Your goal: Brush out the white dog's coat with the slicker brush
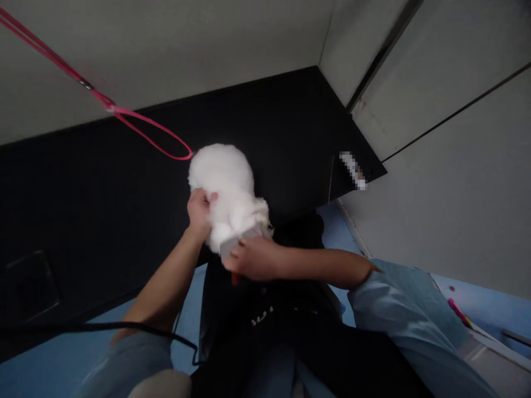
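Observation:
A fluffy white bundle (224,171), rounded at its far end, lies at the near edge of the black table (282,127). My left hand (199,213) grips its left side, with the fingers partly sunk in the fluff. My right hand (253,258) is closed around a flat grey tool (230,248), which rests against the near end of the bundle. Something orange shows just below my right hand. The side of the tool that meets the fluff is partly hidden.
A pink looped cord (155,130) hangs from the upper left down to the bundle. A pixelated item (352,170) lies at the table's right end. A black cable (136,327) crosses my left forearm. Pale walls stand behind and to the right.

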{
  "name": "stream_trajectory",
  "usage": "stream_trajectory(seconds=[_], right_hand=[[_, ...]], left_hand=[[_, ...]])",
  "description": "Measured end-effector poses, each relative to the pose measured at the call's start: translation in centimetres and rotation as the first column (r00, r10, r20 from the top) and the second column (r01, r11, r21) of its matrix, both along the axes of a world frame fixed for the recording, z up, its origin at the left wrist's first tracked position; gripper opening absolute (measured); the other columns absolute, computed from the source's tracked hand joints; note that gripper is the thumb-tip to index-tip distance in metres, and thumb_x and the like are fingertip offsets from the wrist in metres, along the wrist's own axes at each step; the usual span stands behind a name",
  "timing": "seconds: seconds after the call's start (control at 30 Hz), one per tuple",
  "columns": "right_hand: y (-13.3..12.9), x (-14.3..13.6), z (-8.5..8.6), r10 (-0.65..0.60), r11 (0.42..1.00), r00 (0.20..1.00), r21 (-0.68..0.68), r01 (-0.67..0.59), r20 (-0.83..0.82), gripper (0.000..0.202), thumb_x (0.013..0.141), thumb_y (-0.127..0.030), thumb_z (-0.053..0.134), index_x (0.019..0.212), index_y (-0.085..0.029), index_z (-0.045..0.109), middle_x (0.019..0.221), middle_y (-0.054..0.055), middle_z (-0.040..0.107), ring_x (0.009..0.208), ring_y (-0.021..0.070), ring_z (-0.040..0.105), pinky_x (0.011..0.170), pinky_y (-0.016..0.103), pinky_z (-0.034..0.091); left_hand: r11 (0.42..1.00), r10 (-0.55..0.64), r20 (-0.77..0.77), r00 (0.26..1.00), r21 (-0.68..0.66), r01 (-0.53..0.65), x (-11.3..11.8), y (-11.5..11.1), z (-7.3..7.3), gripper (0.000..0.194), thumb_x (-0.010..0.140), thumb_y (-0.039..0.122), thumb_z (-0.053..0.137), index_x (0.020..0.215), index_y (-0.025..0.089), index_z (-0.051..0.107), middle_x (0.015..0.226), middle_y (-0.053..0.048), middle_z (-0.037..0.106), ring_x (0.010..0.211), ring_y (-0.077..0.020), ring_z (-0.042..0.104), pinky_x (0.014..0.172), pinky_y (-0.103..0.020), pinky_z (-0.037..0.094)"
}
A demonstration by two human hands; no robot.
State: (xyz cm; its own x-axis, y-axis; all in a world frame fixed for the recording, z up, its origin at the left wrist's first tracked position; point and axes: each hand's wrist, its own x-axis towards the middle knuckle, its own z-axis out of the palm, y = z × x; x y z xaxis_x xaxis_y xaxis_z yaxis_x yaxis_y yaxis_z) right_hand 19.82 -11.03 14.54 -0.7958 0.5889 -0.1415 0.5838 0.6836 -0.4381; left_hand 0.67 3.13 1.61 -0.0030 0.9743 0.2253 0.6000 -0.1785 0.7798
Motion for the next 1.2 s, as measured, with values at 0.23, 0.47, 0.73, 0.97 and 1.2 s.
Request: stream_trajectory(seconds=[0.23,0.47,0.73,0.97,1.2], right_hand=[[-7.1,4.7,-2.2,-0.113,0.844,0.99,-0.534,0.049,-0.088,0.018,0.093,-0.038,0.063,0.101,-0.022,0.064,0.093,0.0,0.072,0.081,0.0153,0.066,0.064,0.025,0.043],[-10.2,6.6,-7.3,-0.428,0.795,0.867,-0.563,0.226,-0.256,0.015,0.095,-0.021,0.054,0.103,-0.017,0.066,0.107,0.008,0.071,0.107,0.0181,0.064,0.099,0.034,0.047],[-3.4,6.8,-8.0,-0.745,0.664,0.525,-0.384,0.642,-0.41,0.023,0.095,-0.024,0.039,0.088,-0.018,0.06,0.09,0.008,0.067,0.093,0.0205,0.065,0.098,0.041,0.048],[4.8,1.9,-6.3,-0.815,0.577,0.502,-0.329,0.748,-0.288,0.019,0.095,-0.036,0.051,0.093,-0.019,0.058,0.099,0.007,0.063,0.097,0.02,0.062,0.089,0.033,0.05],[3.4,1.0,-8.4,-0.891,0.455,0.326,-0.609,0.65,-0.316,0.017,0.091,-0.036,0.06,0.088,-0.019,0.058,0.087,0.002,0.064,0.079,0.0153,0.064,0.078,0.029,0.053]], left_hand=[[0.861,-0.494,-0.361,0.791,-0.072,0.504,3.9,-9.0,3.7,0.034,0.084,0.045,0.061,0.101,0.016,0.07,0.109,-0.015,0.072,0.104,-0.0325,0.065,0.103,-0.052,0.043],[0.889,-0.417,-0.395,0.819,0.012,0.458,5.4,-12.1,1.8,0.041,0.078,0.016,0.048,0.111,0.013,0.071,0.117,-0.015,0.072,0.111,-0.0307,0.065,0.105,-0.048,0.046],[0.85,-0.413,-0.308,0.857,0.206,0.484,1.1,-16.1,1.9,0.031,0.083,0.018,0.048,0.106,0.021,0.069,0.106,-0.009,0.076,0.106,-0.0266,0.068,0.095,-0.044,0.052],[0.913,-0.249,-0.325,0.912,0.236,0.333,-1.6,-19.7,2.3,0.022,0.078,0.02,0.054,0.091,0.024,0.071,0.099,-0.009,0.071,0.097,-0.0289,0.065,0.086,-0.047,0.052],[0.942,-0.128,-0.281,0.951,0.265,0.205,-1.9,-21.6,0.8,0.021,0.076,0.012,0.055,0.087,0.023,0.068,0.111,-0.011,0.059,0.105,-0.03,0.06,0.085,-0.049,0.054]])
